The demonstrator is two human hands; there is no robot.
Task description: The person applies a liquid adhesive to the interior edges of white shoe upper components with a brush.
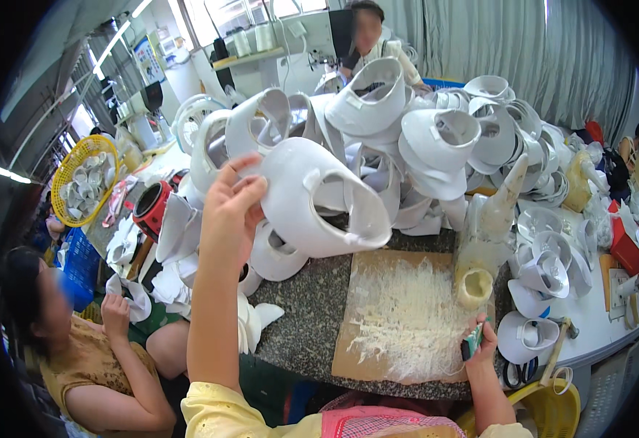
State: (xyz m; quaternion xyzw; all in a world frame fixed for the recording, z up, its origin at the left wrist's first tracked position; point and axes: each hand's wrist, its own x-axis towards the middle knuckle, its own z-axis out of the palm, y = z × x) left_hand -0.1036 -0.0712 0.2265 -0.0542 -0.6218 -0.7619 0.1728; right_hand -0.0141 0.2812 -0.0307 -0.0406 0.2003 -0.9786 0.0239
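My left hand [230, 197] is raised over the left part of the table, its fingers pinching the edge of a white visor-shaped piece [297, 179]. This piece is tilted, with a large oval opening on its right side. At the right edge of a cardboard sheet [345, 328] caked with pale dried residue, my right hand [482, 342] is closed around a small green and black brush-like tool [471, 342]; its working end is not clear. Just beyond that hand lies a cloudy plastic bottle [483, 241], crusted with residue, its round opening toward me.
Many similar white pieces [440, 139] are heaped at the back of the speckled table [290, 339]. Scissors [518, 372] and a hammer [556, 350] lie at the right, above a yellow basket [553, 409]. One co-worker [108, 365] sits at the left; another [378, 51] is behind the heap.
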